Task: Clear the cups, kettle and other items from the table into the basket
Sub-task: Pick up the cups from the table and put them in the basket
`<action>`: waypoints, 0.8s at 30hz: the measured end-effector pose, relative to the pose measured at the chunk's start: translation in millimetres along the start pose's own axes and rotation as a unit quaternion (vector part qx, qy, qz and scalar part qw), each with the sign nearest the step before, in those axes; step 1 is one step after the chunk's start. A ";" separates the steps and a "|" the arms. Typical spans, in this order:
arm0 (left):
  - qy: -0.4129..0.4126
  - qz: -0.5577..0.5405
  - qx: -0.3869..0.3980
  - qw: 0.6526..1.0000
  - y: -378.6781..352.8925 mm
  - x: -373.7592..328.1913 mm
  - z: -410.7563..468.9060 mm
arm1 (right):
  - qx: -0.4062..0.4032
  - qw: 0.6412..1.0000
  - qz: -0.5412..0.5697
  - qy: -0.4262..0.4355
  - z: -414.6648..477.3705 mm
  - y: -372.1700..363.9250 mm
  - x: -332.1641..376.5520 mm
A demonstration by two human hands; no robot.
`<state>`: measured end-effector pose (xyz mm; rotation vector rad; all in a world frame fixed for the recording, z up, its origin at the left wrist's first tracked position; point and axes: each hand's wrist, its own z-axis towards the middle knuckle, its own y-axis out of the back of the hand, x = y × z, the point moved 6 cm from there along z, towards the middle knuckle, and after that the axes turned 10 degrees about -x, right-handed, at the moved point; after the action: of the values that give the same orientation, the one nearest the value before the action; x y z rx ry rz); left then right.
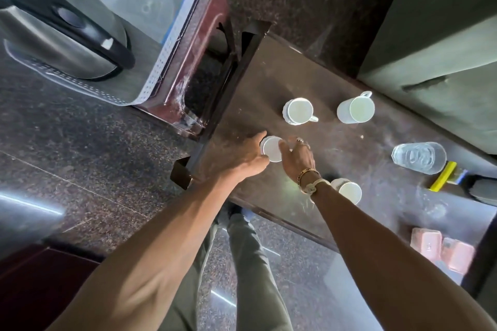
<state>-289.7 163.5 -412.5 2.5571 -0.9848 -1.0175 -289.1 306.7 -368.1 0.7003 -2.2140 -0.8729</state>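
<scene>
Centre of frame, near the table's (pixel 269 75) left edge: white cup (pixel 271 150) stood upright between both hands. Whether it rested on the top or was just off it could not be told.

- Left hand (pixel 248 156): fingers curled round the cup's left wall, gripping it.
- Right hand (pixel 297 160): just right of the cup, fingers loose and spread, holding nothing. The thumb was at the rim, contact uncertain.
- Kettle (pixel 67 32) already lay in the basket (pixel 172 43), upper left, filling its left part.
- On the table: far-left mug (pixel 298 111), far-right mug (pixel 355 110), fourth cup (pixel 348 191) partly under the right wrist, and glass (pixel 419 157) at right.

Judgement: the step was lifting this cup for the basket. One hand seemed enough. Best to raise it straight up, then carry it towards upper left over the gap beside the table. It should go into the basket's free part beside the kettle, not against it. The right wrist should come up before it pulls back, or it might knock the fourth cup.
</scene>
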 end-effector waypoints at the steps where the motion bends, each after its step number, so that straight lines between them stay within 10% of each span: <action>1: -0.003 -0.020 0.004 1.000 -3.1 -1.7 2.3 | 0.005 1.000 0.005 -0.005 0.0 -4.3 -0.5; 14: 0.026 -0.118 -0.078 0.990 2.7 8.8 -1.6 | -0.014 0.999 0.044 0.010 -22.2 -16.6 16.0; 24: 0.029 -0.267 -0.147 0.952 158.2 -62.6 -113.0 | -0.033 0.984 0.122 0.129 -101.7 81.1 150.3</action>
<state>-327.2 81.1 -229.4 2.6189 -0.0944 -1.1004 -331.5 218.5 -195.1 0.4689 -1.9779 -0.6872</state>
